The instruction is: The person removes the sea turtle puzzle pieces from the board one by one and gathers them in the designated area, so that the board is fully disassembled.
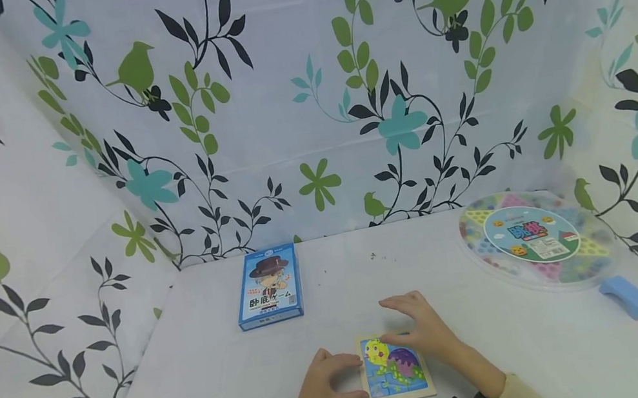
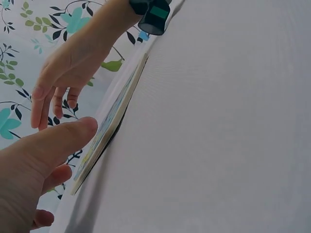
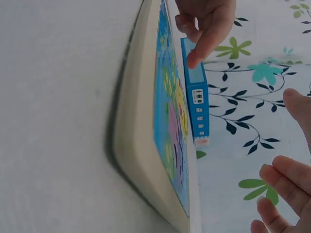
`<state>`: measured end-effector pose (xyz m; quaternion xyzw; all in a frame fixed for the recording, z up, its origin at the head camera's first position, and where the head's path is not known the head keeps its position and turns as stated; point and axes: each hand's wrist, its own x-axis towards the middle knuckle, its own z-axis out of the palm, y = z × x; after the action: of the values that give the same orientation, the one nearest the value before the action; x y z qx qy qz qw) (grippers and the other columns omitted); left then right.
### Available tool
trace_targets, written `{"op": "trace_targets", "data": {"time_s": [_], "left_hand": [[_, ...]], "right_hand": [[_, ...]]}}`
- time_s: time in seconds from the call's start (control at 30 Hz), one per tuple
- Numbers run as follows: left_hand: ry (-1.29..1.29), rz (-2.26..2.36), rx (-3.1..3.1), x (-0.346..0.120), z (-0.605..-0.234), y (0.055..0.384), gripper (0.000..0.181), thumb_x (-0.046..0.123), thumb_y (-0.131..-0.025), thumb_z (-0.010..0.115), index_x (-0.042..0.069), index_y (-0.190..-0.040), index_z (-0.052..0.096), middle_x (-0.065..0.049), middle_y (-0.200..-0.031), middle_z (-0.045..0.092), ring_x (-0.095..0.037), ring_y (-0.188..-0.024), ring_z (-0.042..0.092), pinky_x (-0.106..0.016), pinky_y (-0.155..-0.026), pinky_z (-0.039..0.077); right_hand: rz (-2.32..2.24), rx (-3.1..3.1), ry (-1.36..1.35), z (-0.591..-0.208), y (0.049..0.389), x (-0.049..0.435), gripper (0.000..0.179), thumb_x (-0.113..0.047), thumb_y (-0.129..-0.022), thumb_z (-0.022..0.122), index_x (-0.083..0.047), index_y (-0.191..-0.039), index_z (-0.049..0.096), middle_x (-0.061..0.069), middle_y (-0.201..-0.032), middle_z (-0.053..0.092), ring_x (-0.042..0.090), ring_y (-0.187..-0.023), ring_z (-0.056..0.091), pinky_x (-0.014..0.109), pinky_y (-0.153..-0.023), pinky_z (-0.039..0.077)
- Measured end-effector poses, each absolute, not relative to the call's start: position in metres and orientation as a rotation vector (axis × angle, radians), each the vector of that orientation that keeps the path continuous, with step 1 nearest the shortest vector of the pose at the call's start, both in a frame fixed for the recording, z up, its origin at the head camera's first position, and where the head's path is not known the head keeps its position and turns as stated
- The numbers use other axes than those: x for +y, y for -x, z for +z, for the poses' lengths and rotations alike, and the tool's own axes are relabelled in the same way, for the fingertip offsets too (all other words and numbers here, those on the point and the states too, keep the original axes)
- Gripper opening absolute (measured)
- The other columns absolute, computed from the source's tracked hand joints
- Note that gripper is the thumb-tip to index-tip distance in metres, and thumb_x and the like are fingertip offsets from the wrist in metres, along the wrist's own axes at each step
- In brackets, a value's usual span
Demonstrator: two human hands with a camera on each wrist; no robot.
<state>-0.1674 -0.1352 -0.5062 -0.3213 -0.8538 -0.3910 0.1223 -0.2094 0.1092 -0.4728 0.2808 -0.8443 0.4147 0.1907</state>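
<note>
Fingers spread and gripping nothing, a left hand (image 1: 326, 381) flanked a picture puzzle (image 1: 397, 373) at the table's (image 1: 197, 374) near centre; a right hand (image 1: 424, 328), likewise unclosed, hovered by its far edge. A careless knock could have jarred pieces loose.

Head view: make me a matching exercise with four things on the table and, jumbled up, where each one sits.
1. wooden-framed puzzle
2. blue box
3. round case
4. small block

A. see-through, at the back right
B. farthest right of the four
C. nearest the left hand
D. farthest left of the four

Pairs: 1-C, 2-D, 3-A, 4-B
</note>
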Motion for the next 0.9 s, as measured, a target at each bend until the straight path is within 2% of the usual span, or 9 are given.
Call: {"op": "trace_targets", "data": {"time_s": [0.4,0.73,0.9], "left_hand": [[0.907,-1.065,-2.599,-0.130,-0.508,0.166,0.046,0.046,-0.068,0.071,0.015,-0.101,0.067,0.009,-0.102,0.061,-0.004,-0.080,0.040,-0.023,-0.072,0.039],[0.878,-1.051,-2.682,-0.129,-0.507,0.167,0.049,0.051,-0.068,0.069,0.016,-0.102,0.067,0.011,-0.103,0.060,-0.004,-0.081,0.039,-0.023,-0.073,0.039],[0.914,-1.037,-2.654,-0.129,-0.505,0.167,0.044,0.048,-0.070,0.069,0.018,-0.102,0.067,0.011,-0.104,0.060,-0.002,-0.079,0.039,-0.024,-0.070,0.034]], "right_hand": [[1.193,-2.328,-0.880,-0.493,0.212,0.101,0.049,-0.033,-0.066,0.078,-0.007,-0.106,0.065,-0.003,-0.106,0.061,0.011,-0.089,0.041,0.031,-0.072,0.040],[1.187,-2.352,-0.911,-0.498,0.211,0.096,0.048,-0.037,-0.067,0.075,-0.008,-0.104,0.065,-0.003,-0.104,0.062,0.008,-0.083,0.039,0.027,-0.070,0.040],[1.281,-2.442,-0.915,-0.497,0.210,0.095,0.045,-0.031,-0.070,0.075,-0.006,-0.107,0.064,-0.002,-0.106,0.061,0.010,-0.084,0.049,0.026,-0.073,0.044]]}}
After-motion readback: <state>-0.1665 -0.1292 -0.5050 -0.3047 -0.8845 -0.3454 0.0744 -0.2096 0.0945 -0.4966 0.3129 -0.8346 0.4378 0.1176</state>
